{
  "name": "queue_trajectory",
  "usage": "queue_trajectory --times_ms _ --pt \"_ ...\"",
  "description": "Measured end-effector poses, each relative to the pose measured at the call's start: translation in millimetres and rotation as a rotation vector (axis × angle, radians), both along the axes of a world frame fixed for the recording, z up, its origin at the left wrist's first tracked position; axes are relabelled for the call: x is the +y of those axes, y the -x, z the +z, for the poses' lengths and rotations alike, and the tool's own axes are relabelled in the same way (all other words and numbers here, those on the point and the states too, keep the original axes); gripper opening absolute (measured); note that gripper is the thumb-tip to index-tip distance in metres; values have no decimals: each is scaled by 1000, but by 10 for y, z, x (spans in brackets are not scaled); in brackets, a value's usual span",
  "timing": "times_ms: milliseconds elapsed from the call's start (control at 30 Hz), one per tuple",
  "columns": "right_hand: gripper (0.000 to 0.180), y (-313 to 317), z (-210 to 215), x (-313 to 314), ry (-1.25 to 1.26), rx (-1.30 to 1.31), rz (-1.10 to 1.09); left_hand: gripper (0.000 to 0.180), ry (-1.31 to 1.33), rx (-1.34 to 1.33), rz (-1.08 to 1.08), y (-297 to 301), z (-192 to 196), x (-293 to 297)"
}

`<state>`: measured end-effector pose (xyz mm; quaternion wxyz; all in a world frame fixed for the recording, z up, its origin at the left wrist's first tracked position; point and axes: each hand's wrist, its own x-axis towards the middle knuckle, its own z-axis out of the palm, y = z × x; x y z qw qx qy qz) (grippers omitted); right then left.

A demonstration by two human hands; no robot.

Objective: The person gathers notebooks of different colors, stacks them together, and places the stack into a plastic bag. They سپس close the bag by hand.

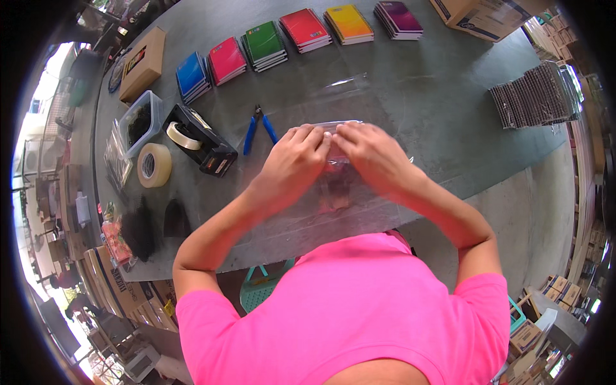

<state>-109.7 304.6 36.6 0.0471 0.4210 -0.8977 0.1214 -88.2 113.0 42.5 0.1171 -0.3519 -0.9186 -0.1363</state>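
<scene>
My left hand (296,154) and my right hand (372,151) meet over the middle of the table, fingers bent and thumbs nearly touching. Both are closed on the edge of a clear plastic wrapper (350,122), with its glossy edge showing just beyond the fingertips. Through the plastic below the hands, a reddish, dark shape (335,192) shows; whether it is a packed thing or a reflection I cannot make out. Slight blur softens the right hand. Left of my left hand lie blue-handled nippers (250,136), jaws pointing away from me.
Stacks of spiral notebooks, such as a green stack (264,45), line the far side. At left are a tape dispenser (204,141), a tape roll (154,165) and a clear plastic box (142,122). A bundle of dark spiral-bound items (532,96) stands right, beyond it a cardboard box (487,18).
</scene>
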Motion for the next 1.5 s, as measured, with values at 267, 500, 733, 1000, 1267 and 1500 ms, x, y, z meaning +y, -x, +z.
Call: queue_trajectory --times_ms 267,500,733,1000,1267,1500 --pt "37 -197 -447 143 454 10 33 31 -158 267 -23 -222 -520 14" --pt "25 9 -587 6 601 -57 177 21 -208 471 106 -249 -656 21" --pt "26 86 -579 200 616 -88 209 22 -281 499 65 -200 -777 172" --pt "28 229 -362 -71 547 -104 409 24 -273 446 238 -363 -703 -129" --pt "16 84 -494 15 561 6 213 33 -902 99 1424 -378 -1130 -1878" --pt "19 82 -505 12 547 -25 204 35 -843 -55 1513 -170 -993 -1769"
